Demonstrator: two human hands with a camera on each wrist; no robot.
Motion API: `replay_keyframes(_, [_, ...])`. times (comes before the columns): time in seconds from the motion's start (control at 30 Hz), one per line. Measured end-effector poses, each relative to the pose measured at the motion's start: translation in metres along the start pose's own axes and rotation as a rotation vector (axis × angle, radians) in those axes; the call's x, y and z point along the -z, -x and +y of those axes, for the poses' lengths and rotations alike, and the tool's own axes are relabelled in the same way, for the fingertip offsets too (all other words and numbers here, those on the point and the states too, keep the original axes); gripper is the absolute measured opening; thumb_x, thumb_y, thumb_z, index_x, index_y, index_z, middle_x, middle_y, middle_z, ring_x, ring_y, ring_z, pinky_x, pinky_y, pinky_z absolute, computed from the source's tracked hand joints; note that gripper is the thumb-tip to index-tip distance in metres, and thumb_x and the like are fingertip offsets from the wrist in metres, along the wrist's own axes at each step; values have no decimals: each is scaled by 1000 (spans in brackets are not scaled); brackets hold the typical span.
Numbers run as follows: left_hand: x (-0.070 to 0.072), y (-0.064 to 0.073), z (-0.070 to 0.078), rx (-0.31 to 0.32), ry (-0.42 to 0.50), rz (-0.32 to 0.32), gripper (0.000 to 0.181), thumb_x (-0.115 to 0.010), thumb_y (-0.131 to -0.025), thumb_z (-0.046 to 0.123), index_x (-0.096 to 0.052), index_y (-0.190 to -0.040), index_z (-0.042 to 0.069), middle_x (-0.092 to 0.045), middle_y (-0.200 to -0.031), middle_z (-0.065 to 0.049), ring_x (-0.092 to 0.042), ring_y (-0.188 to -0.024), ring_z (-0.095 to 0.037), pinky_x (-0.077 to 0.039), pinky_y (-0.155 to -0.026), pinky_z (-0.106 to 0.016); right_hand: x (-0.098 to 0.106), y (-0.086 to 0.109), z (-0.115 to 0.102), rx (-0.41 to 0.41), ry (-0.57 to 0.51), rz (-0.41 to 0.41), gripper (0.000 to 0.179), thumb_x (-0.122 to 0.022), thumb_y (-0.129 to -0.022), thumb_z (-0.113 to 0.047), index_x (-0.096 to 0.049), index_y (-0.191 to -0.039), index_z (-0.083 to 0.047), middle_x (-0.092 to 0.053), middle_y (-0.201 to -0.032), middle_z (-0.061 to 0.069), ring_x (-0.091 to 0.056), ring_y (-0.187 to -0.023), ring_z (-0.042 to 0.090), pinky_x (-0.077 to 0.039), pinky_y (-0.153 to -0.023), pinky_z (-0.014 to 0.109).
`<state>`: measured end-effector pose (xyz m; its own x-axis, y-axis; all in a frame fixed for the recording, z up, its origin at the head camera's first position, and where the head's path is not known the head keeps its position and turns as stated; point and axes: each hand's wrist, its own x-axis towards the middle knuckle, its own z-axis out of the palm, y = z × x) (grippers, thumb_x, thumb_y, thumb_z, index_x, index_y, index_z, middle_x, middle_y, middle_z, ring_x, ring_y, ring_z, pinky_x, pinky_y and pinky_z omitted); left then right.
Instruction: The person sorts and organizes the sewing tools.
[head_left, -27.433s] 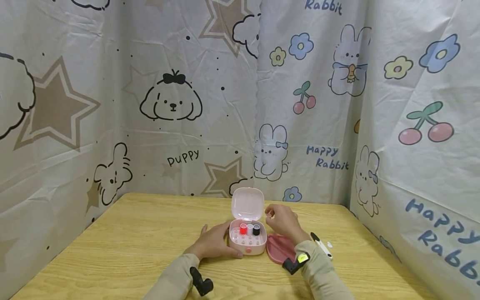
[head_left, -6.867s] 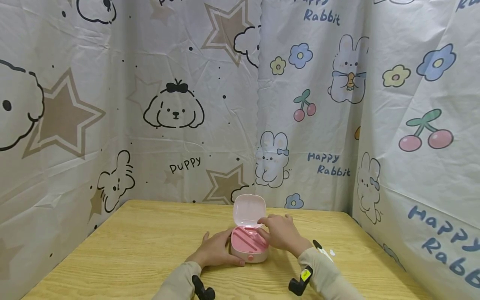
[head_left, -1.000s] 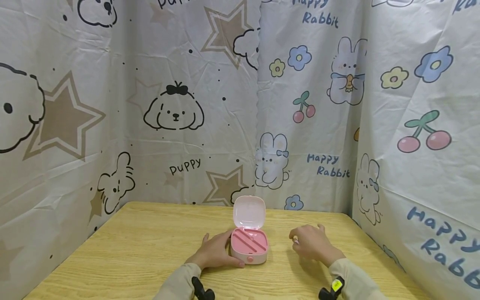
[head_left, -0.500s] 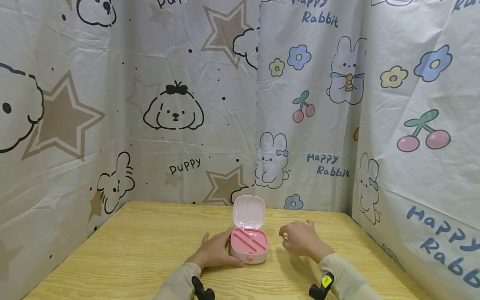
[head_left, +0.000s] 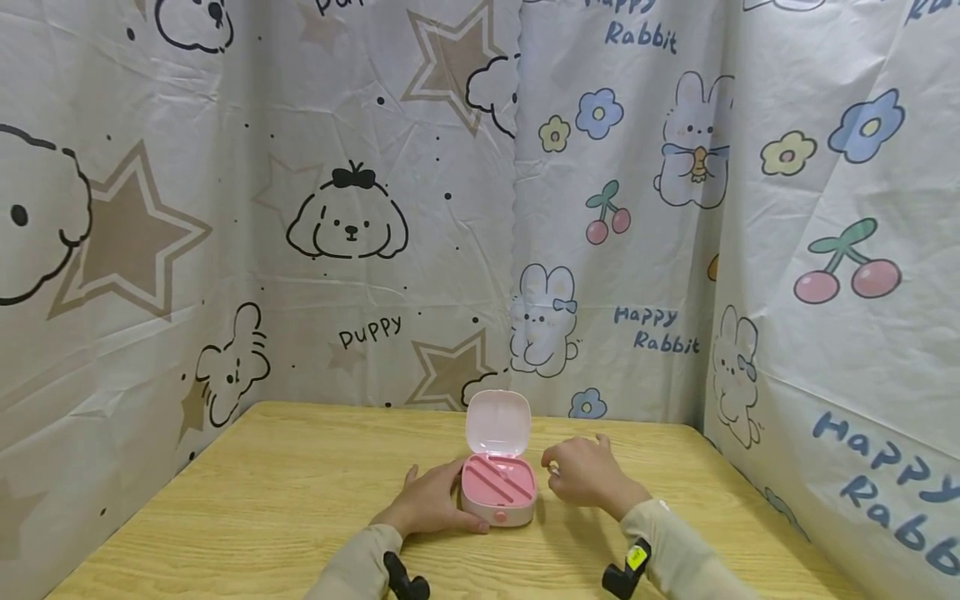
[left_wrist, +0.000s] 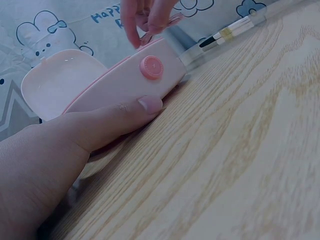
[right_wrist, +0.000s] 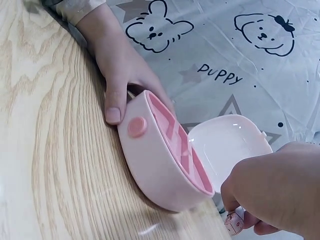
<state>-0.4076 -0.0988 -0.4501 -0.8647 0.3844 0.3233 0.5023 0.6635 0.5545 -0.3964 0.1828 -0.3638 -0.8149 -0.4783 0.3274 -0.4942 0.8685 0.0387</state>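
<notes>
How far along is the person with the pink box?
Looks done: the pink tray sits in the box, held by the left hand. In hand: the right hand pinches what looks like a measuring tape, not yet in the tray. Probably left: putting that tape in, perhaps the white tool with the black tip on the table too, then shutting the lid, which stands open.

Smooth, glossy plastic box (right_wrist: 155, 165); wood-grained tabletop (head_left: 262, 500); creased, faintly shiny curtain (head_left: 442, 275)
</notes>
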Motion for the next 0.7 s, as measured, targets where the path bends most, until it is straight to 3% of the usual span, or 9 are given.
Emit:
replay_keyframes(0.3, [0,1,2,-1,8,1,108,-82,-61,79,-47,-153,37,-53,-149,15,-46,-140,-19,-1,-107,-82,-2,-12,-19,40,-34,9,12,-78,-87,-18,-82,-98,-19,-74,-92,-5,-67,-95,23,-29,-99,83])
replay_keyframes(0.53, [3,3,2,-10,1,1,112,-82,-62,79,-45,-156,30,-54,-150,9,-47,-140,-21,-2,-107,-83,-2,-19,-33,90,-90,20,17,-76,-85,-19,-81,-101,-17,-56,-71,-12,-54,-73,14,-39,-89,68])
replay_keyframes(0.7, [4,5,3,-12,-6,-7,114,-81,-64,79,-43,-158,27,-54,-151,6,-48,-139,-24,-4,-108,-82,-3,-23,-41,105,-92,23,13,-77,-87,-18,-81,-99,-16,-59,-72,-12,-55,-73,14,-38,-91,71])
